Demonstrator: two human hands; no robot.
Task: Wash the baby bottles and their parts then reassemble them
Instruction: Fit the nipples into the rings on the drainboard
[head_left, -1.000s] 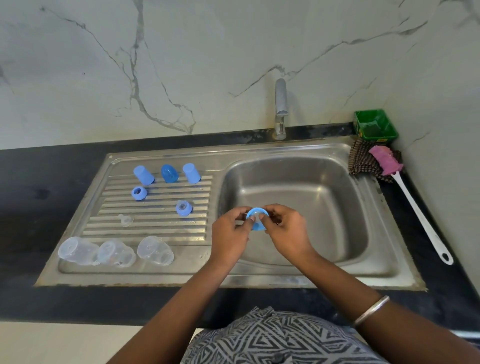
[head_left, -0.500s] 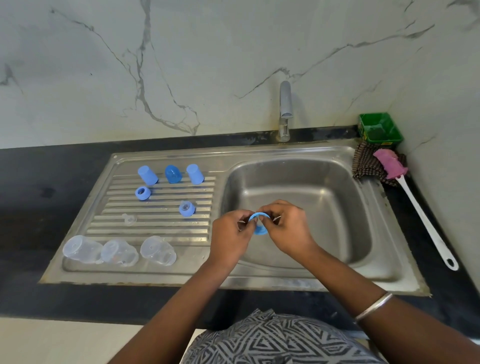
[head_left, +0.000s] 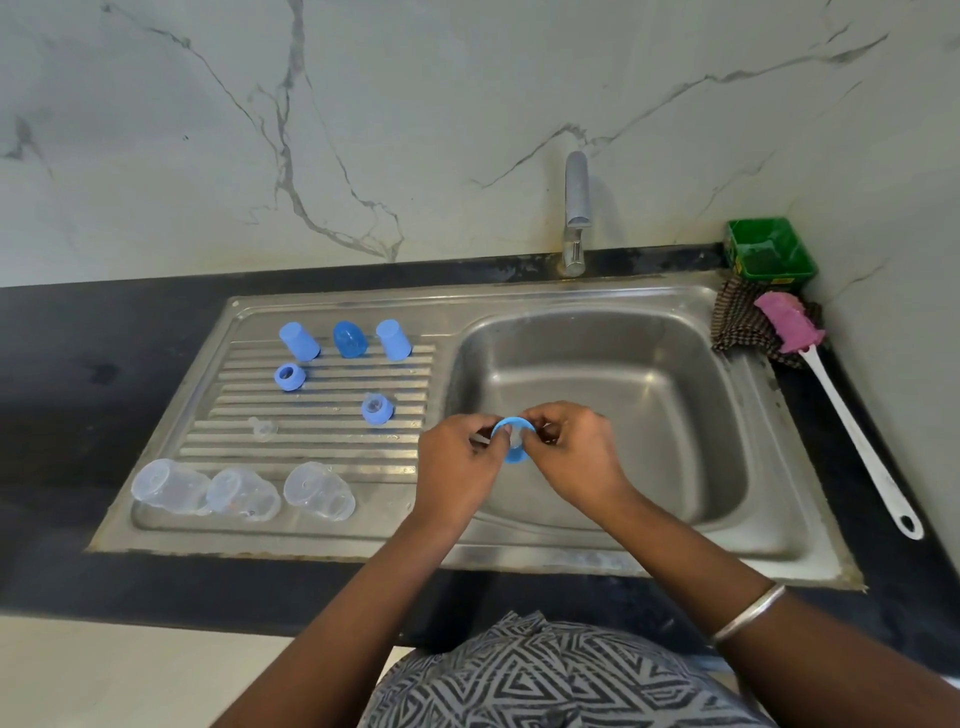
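Three clear bottles (head_left: 241, 491) are seen lying on their sides at the front left of the drainboard (head_left: 322, 410), with blue caps (head_left: 343, 340) behind them and a small clear teat (head_left: 263, 429) between. These are judged light, hard plastic, likely wet and slippery, best taken round the body. Over the basin (head_left: 649, 395), the blue collar ring (head_left: 511, 439) is pinched at its left rim by the left hand (head_left: 457, 467) and at its right rim by the right hand (head_left: 576, 457), fingers curled on it. The ring is judged stiff and light; a clear, soft teat seems seated in it, though that cannot be told surely. At far right a pink brush (head_left: 826, 384) is left lying on the counter
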